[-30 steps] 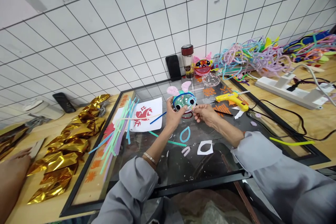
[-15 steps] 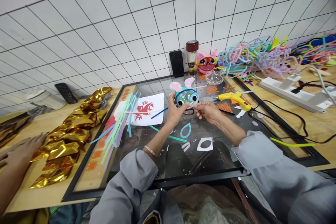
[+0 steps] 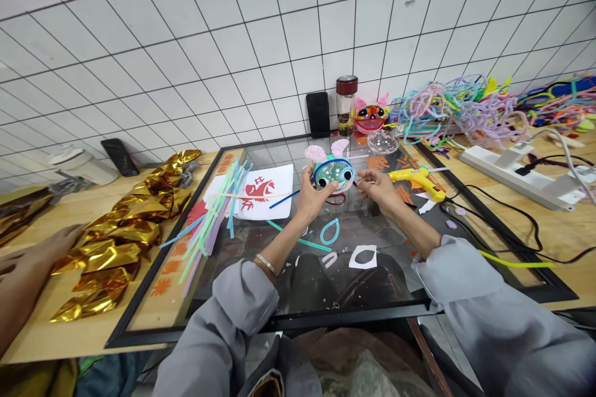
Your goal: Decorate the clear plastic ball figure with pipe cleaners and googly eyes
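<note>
My left hand [image 3: 313, 197] grips a green animal-face craft [image 3: 334, 172] by its left side, thumb across the front. The face has pink fuzzy ears, a blue band and two black-and-white eyes. Just right of it is my right hand [image 3: 376, 187], its fingertips drawn together and slightly apart from the face; whatever they pinch is too small to make out. Below the face lie a dark red pipe cleaner [image 3: 336, 200] and a blue pipe-cleaner loop [image 3: 330, 232]. A yellow hot glue gun [image 3: 419, 181] rests to the right of my right hand.
Pipe cleaners [image 3: 214, 217] lie on white paper with a red print [image 3: 258, 193] at left. Gold foil [image 3: 121, 229] and another person's hand [image 3: 41, 260] are farther left. Along the wall stand a phone [image 3: 318, 115], a jar [image 3: 346, 108] and a red mask craft [image 3: 371, 115]. A power strip [image 3: 516, 177] sits right.
My right hand has drawn back a little to the right, away from the face's edge. My left hand keeps its hold on the craft. The camera view has shifted slightly.
</note>
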The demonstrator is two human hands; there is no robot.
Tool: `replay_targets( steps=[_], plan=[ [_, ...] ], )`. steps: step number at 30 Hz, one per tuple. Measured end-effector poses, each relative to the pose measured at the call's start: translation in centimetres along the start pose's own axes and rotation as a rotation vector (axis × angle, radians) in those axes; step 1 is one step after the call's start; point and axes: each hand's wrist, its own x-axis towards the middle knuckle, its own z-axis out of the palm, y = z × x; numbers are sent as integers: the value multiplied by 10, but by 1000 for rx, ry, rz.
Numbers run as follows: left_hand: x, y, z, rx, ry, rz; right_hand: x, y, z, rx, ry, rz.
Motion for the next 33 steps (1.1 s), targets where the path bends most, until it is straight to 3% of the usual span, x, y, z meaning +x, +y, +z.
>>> replay_targets(
  steps=[8, 13, 33],
  plan=[
    [4, -5, -4, -53, -62, 2, 6, 12, -5, 7, -284, -267],
    [6, 3, -8, -7, -32, 53, 6, 12, -3, 46, -278, -243],
    [6, -2, -13, 44, -47, 17, 4, 10, -1, 58, -248, -159]
  ],
)
